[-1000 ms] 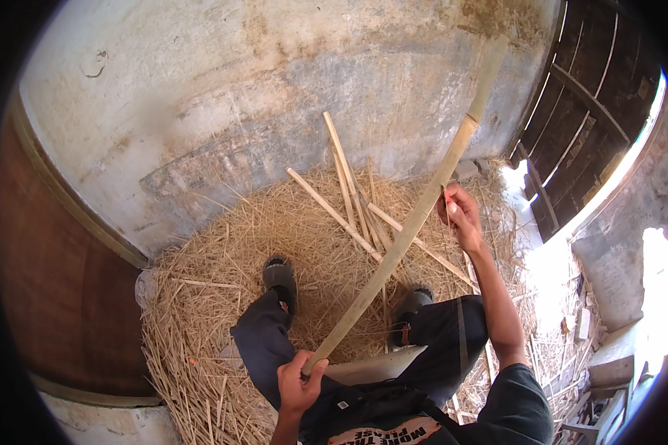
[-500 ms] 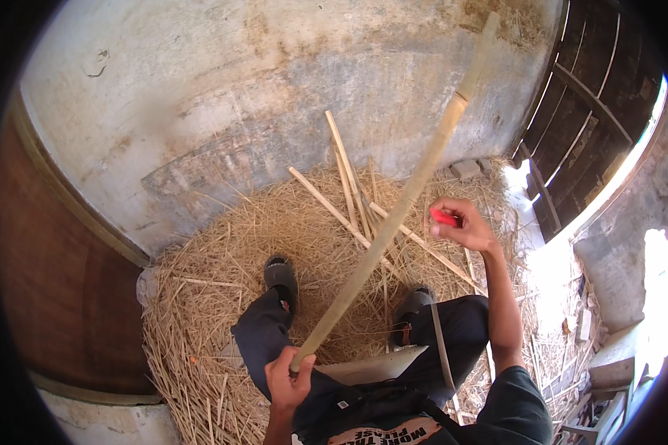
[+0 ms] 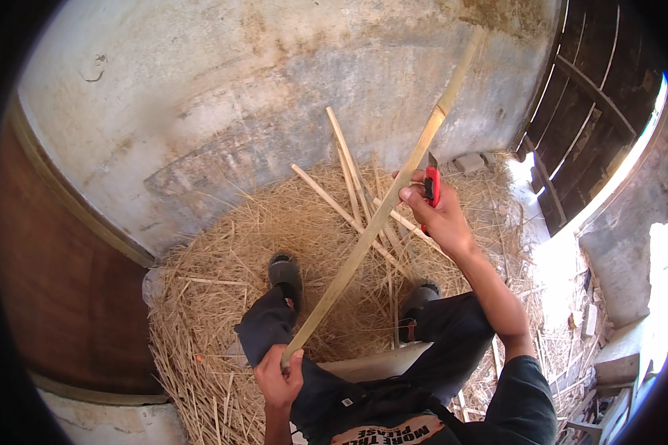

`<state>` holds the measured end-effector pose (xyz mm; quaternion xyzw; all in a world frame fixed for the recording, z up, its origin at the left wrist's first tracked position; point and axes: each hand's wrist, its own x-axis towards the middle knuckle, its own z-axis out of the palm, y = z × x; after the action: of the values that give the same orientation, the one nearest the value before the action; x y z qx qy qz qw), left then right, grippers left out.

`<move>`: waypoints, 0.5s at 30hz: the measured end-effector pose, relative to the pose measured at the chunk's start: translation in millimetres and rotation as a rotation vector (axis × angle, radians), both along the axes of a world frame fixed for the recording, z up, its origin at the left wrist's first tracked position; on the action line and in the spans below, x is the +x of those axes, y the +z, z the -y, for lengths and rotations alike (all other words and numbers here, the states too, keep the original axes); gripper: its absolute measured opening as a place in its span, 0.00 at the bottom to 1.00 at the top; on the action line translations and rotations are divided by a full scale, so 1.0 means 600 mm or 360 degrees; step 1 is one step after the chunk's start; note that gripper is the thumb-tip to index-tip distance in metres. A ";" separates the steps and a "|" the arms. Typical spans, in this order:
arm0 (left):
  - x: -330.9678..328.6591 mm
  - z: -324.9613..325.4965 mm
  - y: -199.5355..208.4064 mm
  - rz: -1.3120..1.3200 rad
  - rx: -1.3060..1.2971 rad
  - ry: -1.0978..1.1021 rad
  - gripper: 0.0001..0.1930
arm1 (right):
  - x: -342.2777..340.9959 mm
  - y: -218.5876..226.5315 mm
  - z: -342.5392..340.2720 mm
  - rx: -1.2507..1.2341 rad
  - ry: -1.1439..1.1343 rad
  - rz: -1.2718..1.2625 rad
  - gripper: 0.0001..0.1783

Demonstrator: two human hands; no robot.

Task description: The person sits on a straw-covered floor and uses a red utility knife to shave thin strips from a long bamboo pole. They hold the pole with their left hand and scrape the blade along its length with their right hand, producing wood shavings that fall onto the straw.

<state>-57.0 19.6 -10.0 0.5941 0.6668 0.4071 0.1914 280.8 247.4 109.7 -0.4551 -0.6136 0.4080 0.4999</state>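
Observation:
A long bamboo strip (image 3: 358, 252) slants across the middle, from near my lap up to the far right. My left hand (image 3: 278, 377) is closed round its lower end. Farther up, below a node, the thumb and fingers of my right hand (image 3: 444, 215) touch the strip. The same hand grips a red utility knife (image 3: 432, 185), whose blade points up beside the strip. Whether the blade touches the bamboo I cannot tell.
Several split bamboo pieces (image 3: 334, 199) lie crossed on the shavings (image 3: 223, 245) covering the floor. A stained wall (image 3: 267, 96) rises ahead. Dark wooden boards (image 3: 583, 96) stand at the right, a brown panel (image 3: 59, 282) at the left. My shoes (image 3: 284, 274) rest among the shavings.
My right hand has moved left onto the strip, and the knife has turned so its blade points up. The strip's upper end has shifted left. A thin sliver over my right thigh is gone.

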 end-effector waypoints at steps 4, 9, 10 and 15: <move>0.007 -0.010 0.020 -0.0135 0.0074 -0.0146 0.22 | -0.013 -0.007 -0.001 0.0128 -0.0008 0.0110 0.14; 0.084 -0.056 0.068 0.0078 0.0029 -0.0203 0.36 | -0.028 -0.014 0.014 -0.0033 0.0041 0.0271 0.12; 0.102 -0.070 0.073 0.0098 0.0072 -0.0252 0.37 | -0.036 -0.022 0.014 0.0076 0.0083 0.0233 0.11; 0.167 -0.132 0.109 0.0243 -0.0051 -0.0315 0.31 | -0.049 -0.017 0.023 0.0384 -0.0066 0.0727 0.08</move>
<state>43.2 98.7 55.1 0.6210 0.5948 0.4198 0.2903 251.6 233.8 99.2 -0.4850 -0.7454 0.2082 0.4072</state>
